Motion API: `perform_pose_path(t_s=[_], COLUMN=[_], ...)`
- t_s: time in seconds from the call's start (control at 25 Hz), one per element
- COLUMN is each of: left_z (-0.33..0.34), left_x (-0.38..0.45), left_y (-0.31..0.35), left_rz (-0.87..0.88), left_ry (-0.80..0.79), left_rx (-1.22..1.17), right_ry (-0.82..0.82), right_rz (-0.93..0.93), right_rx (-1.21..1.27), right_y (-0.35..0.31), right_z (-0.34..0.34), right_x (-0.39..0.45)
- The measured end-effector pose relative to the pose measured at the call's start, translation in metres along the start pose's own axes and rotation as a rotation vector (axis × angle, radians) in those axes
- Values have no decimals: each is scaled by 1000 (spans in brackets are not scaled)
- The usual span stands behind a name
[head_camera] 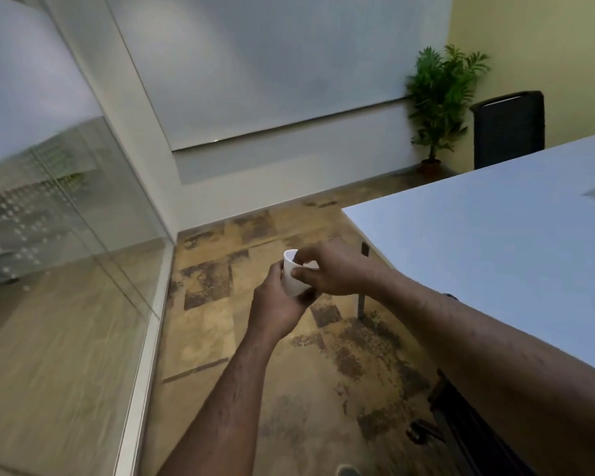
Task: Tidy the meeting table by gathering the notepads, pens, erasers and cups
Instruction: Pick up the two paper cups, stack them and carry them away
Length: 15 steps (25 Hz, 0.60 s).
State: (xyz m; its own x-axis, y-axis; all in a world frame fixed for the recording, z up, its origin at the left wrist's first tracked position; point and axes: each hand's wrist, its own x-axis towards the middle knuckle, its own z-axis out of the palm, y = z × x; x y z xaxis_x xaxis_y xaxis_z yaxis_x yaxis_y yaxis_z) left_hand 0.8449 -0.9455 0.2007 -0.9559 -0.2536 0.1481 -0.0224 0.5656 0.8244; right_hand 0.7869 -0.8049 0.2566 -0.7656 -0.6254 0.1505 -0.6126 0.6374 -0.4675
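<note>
From the head camera, both bare forearms reach forward and meet over the patterned floor (261,365), just off the corner of the white table (495,235). The left hand (276,305) is curled around the lower part of a small white cup (293,276), its fingers wrapped under and behind the cup's base and its thumb lying along the near side, so the hand is closed snugly on the cup rather than spread. The right hand (335,269) comes in from the table side and pinches the cup's upper part: the thumb presses against the outer wall while a fingertip hooks over the rim, the remaining fingers bent close together. The cup is held in the air between the two hands, tilted with its open mouth toward the upper left, clear of the tabletop; whether it is one cup or several nested together cannot be told. The table surface to the right shows only a faint blurred shape near the frame's edge. Beyond it stand a dark chair (509,128) and a potted plant (440,97) against the yellow wall, and a glass partition (66,218) runs along the left.
</note>
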Motion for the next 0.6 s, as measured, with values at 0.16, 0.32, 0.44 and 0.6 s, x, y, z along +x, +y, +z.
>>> perform_pose_path(t_s=[0.16, 0.32, 0.44, 0.6], left_z=[-2, -3, 0, 11], left_x=[76, 163, 230, 319], left_y=[-72, -113, -137, -162], left_rz=[-106, -203, -238, -262], left_ry=[-21, -30, -54, -57], left_rx=[6, 58, 75, 81], right_ry=[-140, -183, -179, -139], right_rz=[-4, 66, 59, 80], right_rx=[97, 211, 235, 242], right_y=[45, 87, 118, 160], right_z=[67, 98, 110, 118], right_x=[92, 176, 239, 316])
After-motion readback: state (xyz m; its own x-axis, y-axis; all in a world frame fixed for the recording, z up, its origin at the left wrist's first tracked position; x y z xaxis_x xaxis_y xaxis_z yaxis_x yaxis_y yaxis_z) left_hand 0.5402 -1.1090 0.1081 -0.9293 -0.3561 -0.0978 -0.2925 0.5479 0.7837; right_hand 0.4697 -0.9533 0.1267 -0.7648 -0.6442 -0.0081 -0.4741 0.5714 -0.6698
